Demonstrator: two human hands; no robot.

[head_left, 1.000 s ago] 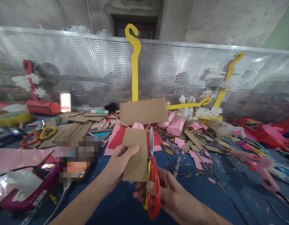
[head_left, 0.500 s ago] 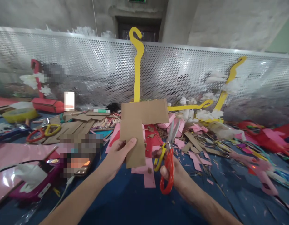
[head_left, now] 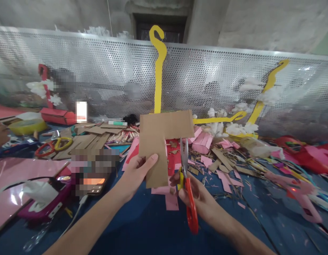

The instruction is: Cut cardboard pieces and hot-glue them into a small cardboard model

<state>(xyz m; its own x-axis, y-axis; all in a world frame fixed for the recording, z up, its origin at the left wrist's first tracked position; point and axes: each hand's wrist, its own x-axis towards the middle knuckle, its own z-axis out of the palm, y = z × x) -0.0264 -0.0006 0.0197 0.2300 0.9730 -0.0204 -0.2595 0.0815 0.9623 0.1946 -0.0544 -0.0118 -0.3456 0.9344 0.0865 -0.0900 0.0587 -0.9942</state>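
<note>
Brown cardboard piece (head_left: 156,156) up in front of the camera, held above the blue table (head_left: 142,230). The left hand (head_left: 137,173) pinches its lower left edge, thumb (head_left: 150,162) laid flat across the front face, the other fingers tucked behind the card where they can't be seen. Just to the right, the right hand (head_left: 197,196) grips the scissors (head_left: 187,184) by their red and yellow handles, fingers curled tight through and around the loops, and the blades look drawn together, pointing up beside the card's right edge, near it; whether they touch it is hard to tell. Behind the card a larger cardboard sheet (head_left: 174,124) stands among pink paper scraps (head_left: 170,198) on the table. A second pair of scissors (head_left: 51,147), red and yellow, lies well off to the left. A perforated metal screen (head_left: 100,78) runs along the back.
</note>
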